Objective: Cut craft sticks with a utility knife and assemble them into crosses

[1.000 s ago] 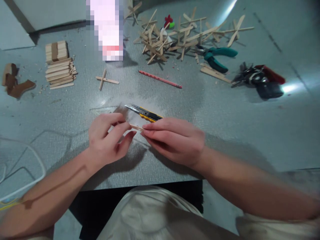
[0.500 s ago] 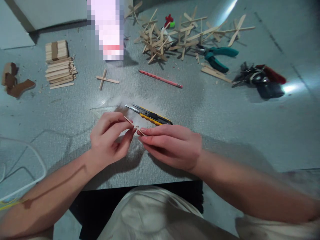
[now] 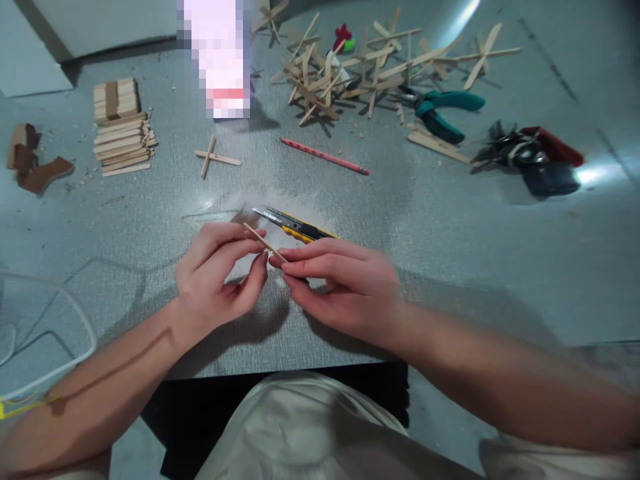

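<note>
A wooden craft stick slants between my hands, held edge-on above the table. My right hand pinches its lower right end between thumb and fingers. The fingertips of my left hand are closed at its upper left part; the thumb sits just below it. Right behind my hands lies a yellow and black utility knife, blade out and pointing left, its rear end partly hidden by my right hand. Farther back, two craft sticks form a small cross beside a red pencil.
Stacked craft sticks lie at the left, near torn brown cardboard. A heap of crossed-stick pieces spreads along the back. Teal-handled pliers and a dark cluster of small items are at the right. A white cable loops at left.
The craft stick has turned so that more of its length shows between my hands. My right hand has risen slightly, and its thumb has shifted on the stick. The view moved a little.
</note>
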`<state>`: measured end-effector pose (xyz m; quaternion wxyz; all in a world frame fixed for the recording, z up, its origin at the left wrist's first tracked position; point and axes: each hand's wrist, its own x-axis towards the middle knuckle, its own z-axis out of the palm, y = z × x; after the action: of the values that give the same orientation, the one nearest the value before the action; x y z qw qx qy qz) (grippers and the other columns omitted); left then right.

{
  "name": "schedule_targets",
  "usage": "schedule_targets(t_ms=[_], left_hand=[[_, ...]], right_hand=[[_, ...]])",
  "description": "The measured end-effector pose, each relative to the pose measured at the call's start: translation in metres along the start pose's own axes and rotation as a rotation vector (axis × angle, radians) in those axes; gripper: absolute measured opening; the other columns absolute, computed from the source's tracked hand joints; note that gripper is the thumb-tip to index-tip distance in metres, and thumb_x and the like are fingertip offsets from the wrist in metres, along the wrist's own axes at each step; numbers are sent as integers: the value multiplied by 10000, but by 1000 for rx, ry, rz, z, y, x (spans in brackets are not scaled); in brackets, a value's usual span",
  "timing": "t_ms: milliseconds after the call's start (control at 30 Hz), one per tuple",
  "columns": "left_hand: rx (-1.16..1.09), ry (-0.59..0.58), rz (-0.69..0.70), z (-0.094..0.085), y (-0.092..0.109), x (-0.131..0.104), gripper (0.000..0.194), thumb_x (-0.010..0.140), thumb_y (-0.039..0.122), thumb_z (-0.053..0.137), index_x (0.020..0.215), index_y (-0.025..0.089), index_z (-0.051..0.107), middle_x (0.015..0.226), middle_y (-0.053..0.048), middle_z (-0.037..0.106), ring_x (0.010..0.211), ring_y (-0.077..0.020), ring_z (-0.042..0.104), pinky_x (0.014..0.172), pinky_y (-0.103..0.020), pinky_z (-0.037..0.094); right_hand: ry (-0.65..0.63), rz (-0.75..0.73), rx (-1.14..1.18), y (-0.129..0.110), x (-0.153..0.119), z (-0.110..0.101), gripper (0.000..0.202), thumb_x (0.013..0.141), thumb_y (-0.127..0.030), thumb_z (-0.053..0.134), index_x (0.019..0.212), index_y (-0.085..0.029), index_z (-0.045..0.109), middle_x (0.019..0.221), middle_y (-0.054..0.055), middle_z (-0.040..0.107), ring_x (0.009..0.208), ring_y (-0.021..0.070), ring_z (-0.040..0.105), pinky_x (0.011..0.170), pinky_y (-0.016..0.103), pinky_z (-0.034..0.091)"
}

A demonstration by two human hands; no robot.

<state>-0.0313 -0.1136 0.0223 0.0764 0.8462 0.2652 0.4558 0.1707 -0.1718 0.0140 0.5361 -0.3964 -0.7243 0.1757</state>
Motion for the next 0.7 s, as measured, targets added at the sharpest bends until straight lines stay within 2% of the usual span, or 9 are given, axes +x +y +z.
schedule_targets(t_ms=[133, 333, 533, 700], left_hand=[[33, -9, 6, -1, 0, 0, 199, 889, 122, 774, 1047, 216, 696, 1034, -24, 746, 924, -179, 777, 779, -313, 676], [54, -15, -11, -3, 0, -2, 203, 901, 136, 778, 1051, 240, 689, 1033, -10, 744, 906, -161, 779, 756, -304, 664], [94, -1, 4, -3, -1, -1, 214, 885, 112, 793, 1047, 223, 707, 1005, -30, 766, 889, -164, 766, 753, -300, 653], [110, 21, 15, -1, -2, 1, 180, 893, 119, 784, 1009, 226, 697, 951, -24, 761, 850, -163, 754, 728, -303, 647]], right_hand=[[-12, 26, 15, 0, 0, 1, 187, 920, -113, 737, 1015, -272, 765, 1055, 45, 845, 941, 177, 822, 838, 293, 704], [-35, 22, 21, -2, 0, 1, 158, 926, -125, 739, 1016, -251, 768, 1046, 55, 844, 958, 168, 820, 856, 271, 691], [-55, 90, 42, 0, -5, 4, 160, 961, -232, 763, 1103, -303, 782, 1122, 24, 835, 1015, 181, 814, 899, 316, 692], [-65, 134, 117, 2, -6, 6, 157, 952, -267, 802, 1107, -284, 785, 1154, 46, 833, 1056, 184, 807, 951, 325, 677]])
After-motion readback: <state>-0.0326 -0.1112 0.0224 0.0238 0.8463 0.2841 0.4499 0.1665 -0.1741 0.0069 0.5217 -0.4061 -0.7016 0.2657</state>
